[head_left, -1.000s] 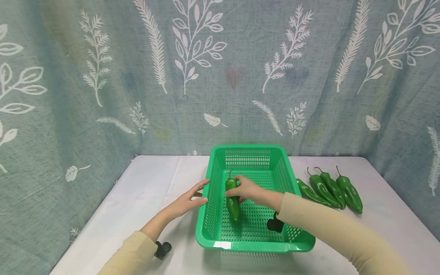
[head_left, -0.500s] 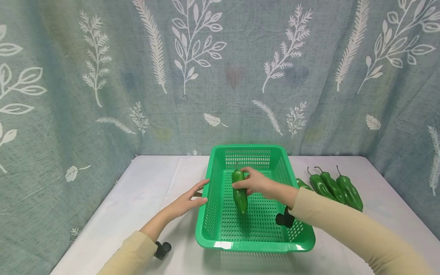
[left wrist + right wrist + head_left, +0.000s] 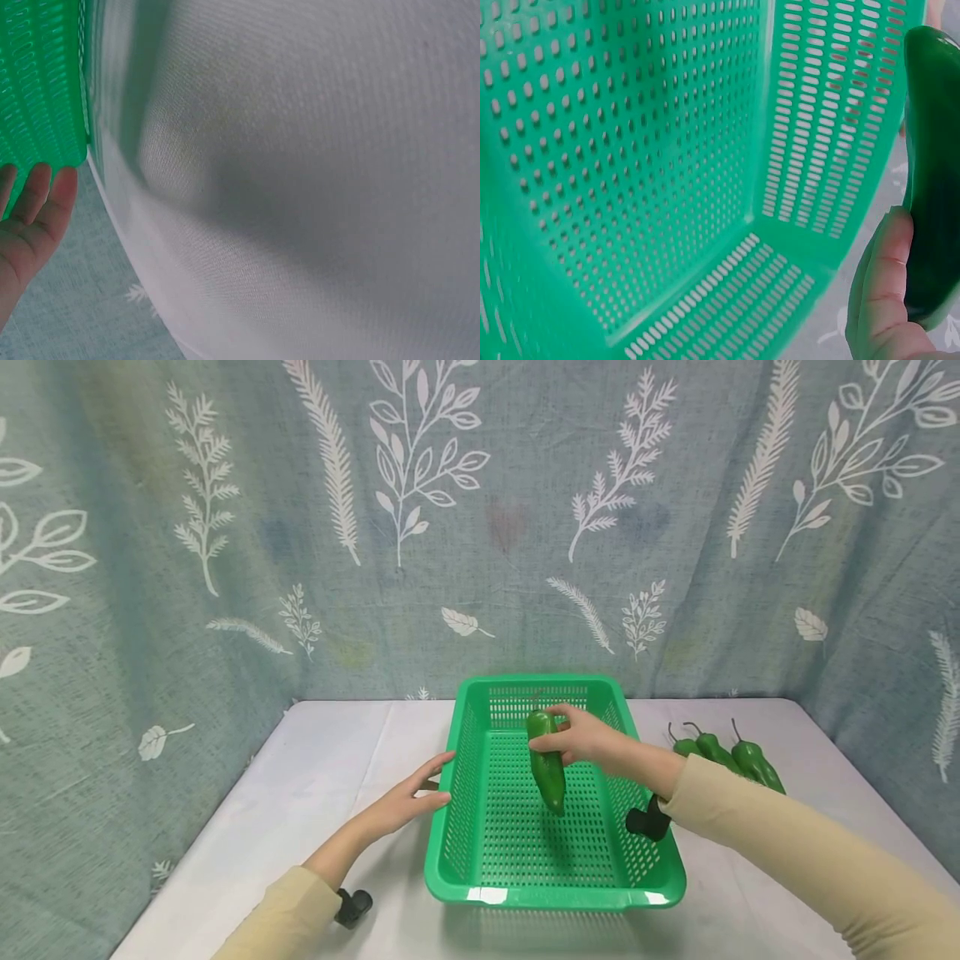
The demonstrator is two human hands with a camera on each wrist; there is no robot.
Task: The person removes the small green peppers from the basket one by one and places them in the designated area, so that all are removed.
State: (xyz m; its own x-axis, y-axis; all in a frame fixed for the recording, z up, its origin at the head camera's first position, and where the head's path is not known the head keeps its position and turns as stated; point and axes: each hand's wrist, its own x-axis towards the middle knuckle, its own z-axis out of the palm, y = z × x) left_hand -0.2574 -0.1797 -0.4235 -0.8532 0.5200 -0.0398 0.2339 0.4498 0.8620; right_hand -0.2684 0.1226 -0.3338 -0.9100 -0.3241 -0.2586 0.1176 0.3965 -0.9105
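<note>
A green pepper [image 3: 547, 772] with a thin stem hangs above the basket floor, tip pointing down. My right hand [image 3: 581, 737] pinches it near its stem end, the thumb on the near side. In the right wrist view the same pepper [image 3: 934, 165] fills the right edge, against my fingers [image 3: 889, 289]. The green slotted basket [image 3: 510, 852] stands on the white table. At its left rim my left hand [image 3: 408, 797] touches the side with fingers spread and fairly straight. The left wrist view shows those fingers [image 3: 56, 206] against the basket wall [image 3: 45, 90].
Several more green peppers [image 3: 753, 760] lie on the table right of the basket, partly behind my right sleeve [image 3: 780, 843]. A patterned grey-blue curtain [image 3: 480, 593] closes off the back and sides. White cloth [image 3: 337, 735] covers the table.
My right hand has lifted the pepper off the basket floor and carried it right and away from me. The left hand has stayed at the rim.
</note>
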